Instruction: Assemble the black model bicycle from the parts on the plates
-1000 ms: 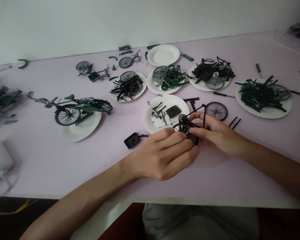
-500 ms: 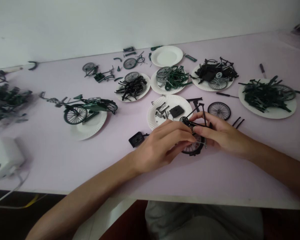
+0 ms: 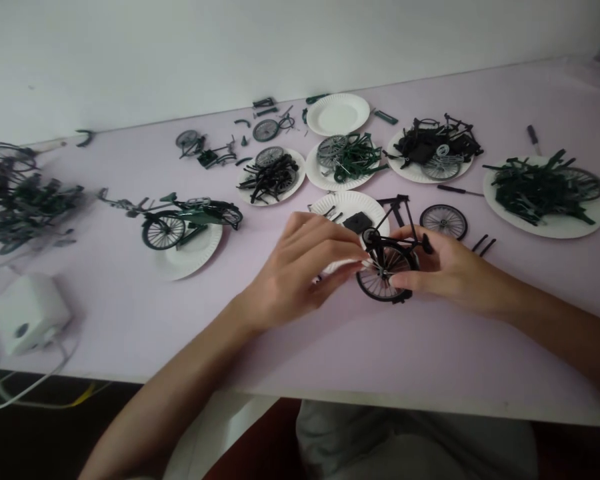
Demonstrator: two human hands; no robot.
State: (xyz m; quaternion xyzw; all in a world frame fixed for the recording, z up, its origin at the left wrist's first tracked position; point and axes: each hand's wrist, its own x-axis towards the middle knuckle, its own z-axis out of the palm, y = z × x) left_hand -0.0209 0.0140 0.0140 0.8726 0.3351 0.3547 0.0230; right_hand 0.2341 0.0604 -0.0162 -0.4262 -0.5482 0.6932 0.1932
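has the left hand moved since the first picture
Yes: judged against the white plate nearest the hands, the left hand has shifted leftward and up, and now covers the plate's lower left part.

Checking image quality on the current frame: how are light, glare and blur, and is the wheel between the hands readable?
Head view: dim light, soft shadow beside the white box, no strong glare on the bare plate; head view: the tangle of parts at far left is blurred; head view: wheel slightly soft, spokes readable.
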